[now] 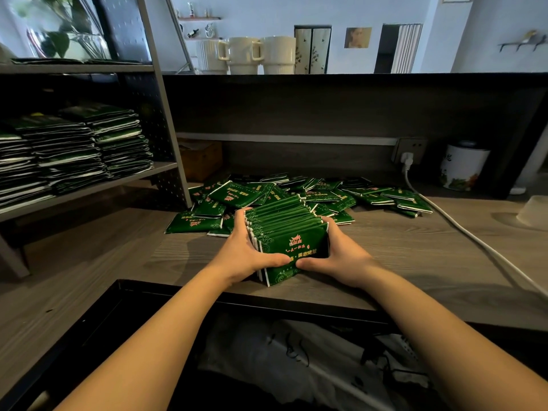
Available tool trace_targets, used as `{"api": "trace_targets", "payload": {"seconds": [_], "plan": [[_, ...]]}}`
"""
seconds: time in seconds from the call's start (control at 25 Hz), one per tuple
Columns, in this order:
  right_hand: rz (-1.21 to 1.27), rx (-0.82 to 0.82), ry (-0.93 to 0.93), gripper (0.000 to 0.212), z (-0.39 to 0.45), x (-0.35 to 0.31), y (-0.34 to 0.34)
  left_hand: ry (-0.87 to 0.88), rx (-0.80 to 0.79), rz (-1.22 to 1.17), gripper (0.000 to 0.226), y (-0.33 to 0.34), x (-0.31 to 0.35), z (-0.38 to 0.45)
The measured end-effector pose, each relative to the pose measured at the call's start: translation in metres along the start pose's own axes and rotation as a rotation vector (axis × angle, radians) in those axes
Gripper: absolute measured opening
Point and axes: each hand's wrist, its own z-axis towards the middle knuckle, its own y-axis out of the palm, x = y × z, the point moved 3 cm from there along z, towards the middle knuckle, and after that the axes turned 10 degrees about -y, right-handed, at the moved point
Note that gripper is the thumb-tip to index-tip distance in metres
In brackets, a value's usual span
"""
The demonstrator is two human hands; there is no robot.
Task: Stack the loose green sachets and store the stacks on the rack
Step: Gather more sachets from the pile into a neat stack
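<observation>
Dim overall, with a cool bluish cast. Brightest behind the mugs (255, 54), where the pale back wall catches daylight. Deep shadow under the ledge below the mugs, and darker still on the rack (89, 185) to their lower left, its stacked sachets (74, 149) barely legible. Motion blur on the plant (59, 28) left of the mugs. Sharp focus on the held stack (284, 229) below the mugs. Marked wide-angle bending toward the edges; forearms stretched.
</observation>
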Motion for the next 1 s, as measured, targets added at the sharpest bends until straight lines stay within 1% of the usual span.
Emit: {"api": "trace_targets", "payload": {"seconds": [0.16,0.24,0.36,0.44,0.48,0.52,0.6,0.68,0.72,0.8,0.84,0.88,0.92,1.0], "plan": [[0.014,-0.048,-0.034,0.104,0.001,0.000,0.002,0.015,-0.050,-0.025,0.119,0.004,-0.003,0.001],[0.024,-0.049,-0.027,0.099,0.001,0.001,0.002,0.023,-0.069,-0.018,0.117,0.006,-0.005,0.002],[0.017,-0.041,-0.028,0.099,0.001,0.002,0.003,0.013,-0.089,-0.046,0.117,0.007,-0.005,0.003],[0.045,-0.018,-0.034,0.096,0.001,0.002,0.002,0.000,-0.067,-0.051,0.119,0.005,-0.003,0.001],[0.074,0.011,-0.041,0.092,0.000,0.000,0.001,0.011,-0.040,-0.063,0.114,0.003,-0.002,0.001],[0.119,0.055,-0.040,0.088,0.001,-0.001,-0.001,0.024,-0.018,-0.088,0.107,0.001,0.000,0.000],[0.263,0.146,-0.033,0.090,0.001,-0.004,-0.004,0.039,0.029,-0.182,0.095,-0.003,0.004,-0.003],[0.476,0.168,0.037,0.092,0.002,-0.009,-0.006,0.051,0.086,-0.290,0.089,-0.001,0.009,-0.006],[0.640,0.139,0.077,0.085,0.003,-0.011,-0.005,0.055,0.112,-0.344,0.084,0.004,0.011,-0.007],[0.975,0.058,0.129,0.064,0.004,-0.019,-0.002,0.034,0.118,-0.447,0.079,0.018,0.018,-0.010],[1.079,0.025,0.133,0.059,0.004,-0.024,0.000,0.021,0.086,-0.483,0.081,0.025,0.022,-0.011],[1.140,0.011,0.110,0.059,0.006,-0.028,0.003,0.004,0.037,-0.501,0.085,0.030,0.025,-0.012],[1.161,0.034,0.076,0.060,0.007,-0.029,0.005,-0.018,-0.017,-0.506,0.087,0.033,0.027,-0.012],[1.095,0.149,0.003,0.059,0.011,-0.025,0.003,-0.071,-0.117,-0.444,0.081,0.026,0.029,-0.011]]}}
